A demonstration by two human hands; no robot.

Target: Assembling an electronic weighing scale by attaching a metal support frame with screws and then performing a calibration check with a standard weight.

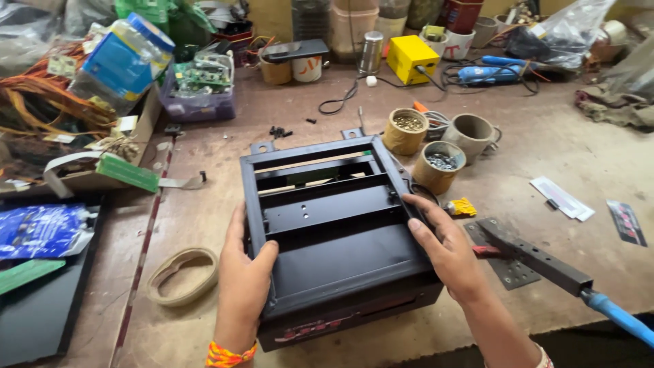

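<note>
Black metal chassis (334,232): an open box frame, lying flat on the wooden workbench (545,157) right in front of the person, its dark front panel facing them at the near edge. Cross bars and a flat plate with small holes span the inside; two mounting tabs stick out at the far side.
Left hand (242,283): clamped on the chassis's left side, thumb laid over the top plate, fingers down along the outer wall. A bright woven band sits at the wrist.
Right hand (443,249): gripping the right side of the chassis, fingers curled over the upper right rail, palm against the wall.
Just right of the chassis: a small yellow part (463,206) and a perforated metal bar (535,255) lying on a flat plate, with a blue-handled tool (620,315) running off toward the near right corner.
Behind the chassis: three small round pots (436,146), two of them holding screws or small hardware, the grey one's contents I cannot make out.
Farther back: a yellow box (411,57) with a black cable, a blue corded tool (487,73), cups and tins along the rear edge.
Left of the chassis: a beige tape ring (182,274) lying flat, well apart from the left hand.
Far left: a tray of green circuit boards (201,85), a tangle of orange wires (41,102), a blue packet (41,228) on a dark sheet.
Right side: small paper slips (562,199) lying loose.
</note>
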